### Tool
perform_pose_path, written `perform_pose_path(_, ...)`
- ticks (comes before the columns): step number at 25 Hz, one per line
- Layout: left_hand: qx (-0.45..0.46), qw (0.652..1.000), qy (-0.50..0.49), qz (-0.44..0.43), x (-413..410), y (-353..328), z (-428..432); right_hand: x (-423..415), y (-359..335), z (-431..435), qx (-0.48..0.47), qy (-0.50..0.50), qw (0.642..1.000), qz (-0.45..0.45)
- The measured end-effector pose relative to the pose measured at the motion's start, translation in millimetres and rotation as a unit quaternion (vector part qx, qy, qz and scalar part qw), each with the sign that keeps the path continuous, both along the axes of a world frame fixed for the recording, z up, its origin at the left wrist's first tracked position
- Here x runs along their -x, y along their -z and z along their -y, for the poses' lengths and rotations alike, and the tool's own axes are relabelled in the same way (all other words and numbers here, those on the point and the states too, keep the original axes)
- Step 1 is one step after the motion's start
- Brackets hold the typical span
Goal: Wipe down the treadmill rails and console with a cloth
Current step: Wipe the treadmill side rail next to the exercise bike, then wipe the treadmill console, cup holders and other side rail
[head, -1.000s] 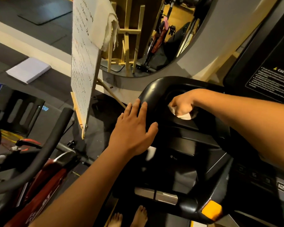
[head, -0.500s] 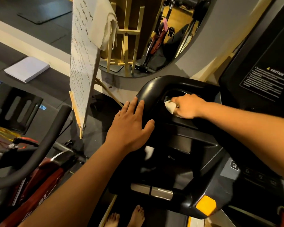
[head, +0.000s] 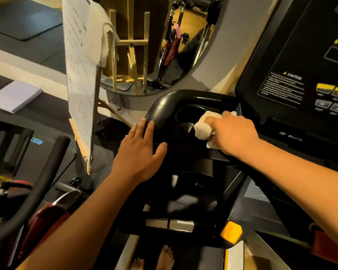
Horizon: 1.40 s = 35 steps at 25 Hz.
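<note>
A bunched white cloth (head: 203, 127) is gripped in my right hand (head: 231, 133), which presses it on the black treadmill console tray (head: 185, 162) at the right edge of the round cup holder (head: 187, 114). My left hand (head: 140, 152) lies flat with straight fingers on the glossy black curved rail (head: 160, 108) at the console's left corner. The console display panel (head: 300, 65) with a caution label rises at the upper right.
A whiteboard on a wooden easel (head: 80, 84) with a rag draped over it stands close to the left. A red exercise bike with a black handlebar (head: 41, 182) is at lower left. A round mirror (head: 164, 45) hangs ahead. Bare feet (head: 160, 260) stand on the treadmill deck.
My right hand has slid the cloth rightward, from the cup holder's left side to its right edge near the display. My left hand has stayed on the rail.
</note>
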<state>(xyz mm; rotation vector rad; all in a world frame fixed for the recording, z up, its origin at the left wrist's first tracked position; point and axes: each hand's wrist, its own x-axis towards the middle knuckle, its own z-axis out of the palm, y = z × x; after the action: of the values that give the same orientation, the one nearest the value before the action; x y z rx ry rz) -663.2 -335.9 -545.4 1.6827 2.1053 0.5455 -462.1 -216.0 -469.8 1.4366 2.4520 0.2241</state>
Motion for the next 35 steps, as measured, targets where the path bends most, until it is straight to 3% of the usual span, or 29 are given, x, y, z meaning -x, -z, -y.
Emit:
perform_pose_path(2,-0.002,1.000,-0.002,0.002,-0.3,-2.1,1.0,8.3,4.5,-17.5,-0.056,0.008,0.997,0.050)
perform_pose_path(6,0.003,1.000,-0.003,0.005,0.6,-3.9,1.3,18.9,10.4,-48.3,-0.083,0.030,0.996,0.019)
perform_pose_path(9,0.001,1.000,-0.005,0.006,0.4,-3.4,0.9,9.5,0.7,-46.3,0.001,0.047,0.999,-0.005)
perform_pose_path(13,-0.011,1.000,-0.003,0.006,-0.9,-3.0,1.7,-6.0,-25.2,-15.5,0.163,-0.013,0.986,-0.037)
perform_pose_path(15,-0.024,1.000,-0.004,0.009,-1.2,-2.8,-0.1,-17.2,-39.4,-3.5,0.191,0.001,0.969,-0.157)
perform_pose_path(17,-0.028,1.000,-0.007,0.007,-0.3,-1.2,-2.7,-27.9,-45.3,1.5,0.216,0.077,0.902,-0.366)
perform_pose_path(19,-0.043,0.999,-0.015,0.003,-0.4,-1.3,-1.6,-29.9,-42.5,10.3,0.302,0.142,0.776,-0.535)
perform_pose_path(21,-0.095,0.995,-0.007,0.027,-6.1,-10.4,1.0,-26.5,-35.7,17.1,0.390,0.183,0.627,-0.648)
perform_pose_path(24,-0.159,0.952,0.007,0.260,-21.0,-58.8,-8.9,-19.7,-37.8,23.8,0.537,0.204,0.447,-0.686)
perform_pose_path(25,-0.134,0.929,0.021,0.343,-24.6,-75.2,-14.1,-17.1,-38.2,24.8,0.575,0.210,0.417,-0.672)
perform_pose_path(26,-0.105,0.909,0.032,0.403,-27.8,-87.3,-19.0,-15.0,-37.3,25.4,0.594,0.216,0.410,-0.658)
perform_pose_path(27,-0.084,0.895,0.039,0.436,-30.5,-93.7,-23.4,-14.1,-35.0,23.8,0.596,0.221,0.419,-0.648)
perform_pose_path(29,-0.081,0.881,0.026,0.466,-35.2,-95.2,-25.5,-15.5,-34.6,20.1,0.558,0.237,0.477,-0.636)
perform_pose_path(32,-0.126,0.885,-0.041,0.446,-37.9,-92.9,-24.0,-22.3,-42.5,22.8,0.493,0.232,0.601,-0.585)
perform_pose_path(35,-0.149,0.895,-0.054,0.418,-38.4,-96.2,-27.9,-19.9,-56.4,36.2,0.404,0.135,0.761,-0.490)
